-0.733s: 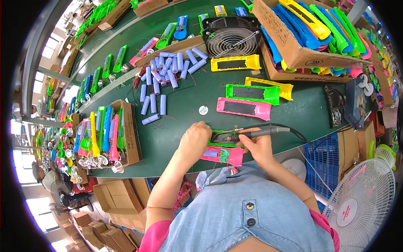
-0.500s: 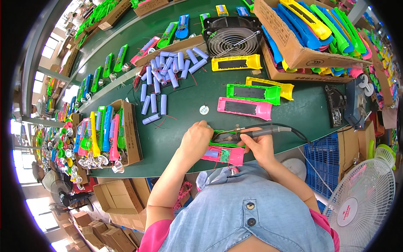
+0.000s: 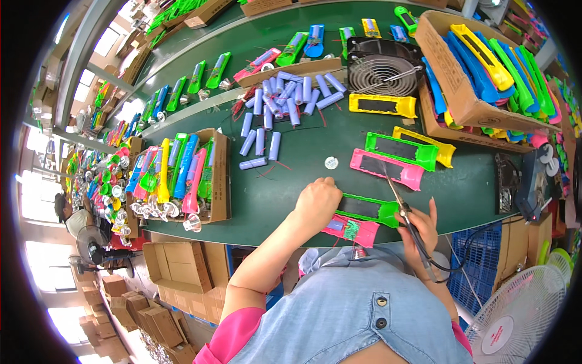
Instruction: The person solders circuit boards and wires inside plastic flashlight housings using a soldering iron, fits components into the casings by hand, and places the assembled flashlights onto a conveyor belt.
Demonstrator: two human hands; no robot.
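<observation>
My left hand (image 3: 319, 206) is closed at the left end of a green plastic shell (image 3: 388, 213) that has a dark strip inside. Its fingertips are partly hidden. Just below lies a pink shell (image 3: 366, 236) with a lilac battery cell (image 3: 334, 225) and a small green circuit board (image 3: 351, 229); its left end is hidden by my left hand. My right hand (image 3: 422, 233) grips a soldering iron (image 3: 415, 238) at the right end of the green shell. The iron's metal tip points up and away, over the pink shell (image 3: 388, 168) farther back.
Loose lilac battery cells (image 3: 293, 112) lie in a pile at the back, beside a black fan (image 3: 384, 70). A carton of coloured shells (image 3: 479, 112) stands at back right, another carton (image 3: 221, 182) at left. The iron's cable (image 3: 464, 255) loops right.
The iron has swung from lying across the green shell to pointing up and away, and my right hand has turned with it. My left hand stays at the shell's left end. The view has shifted.
</observation>
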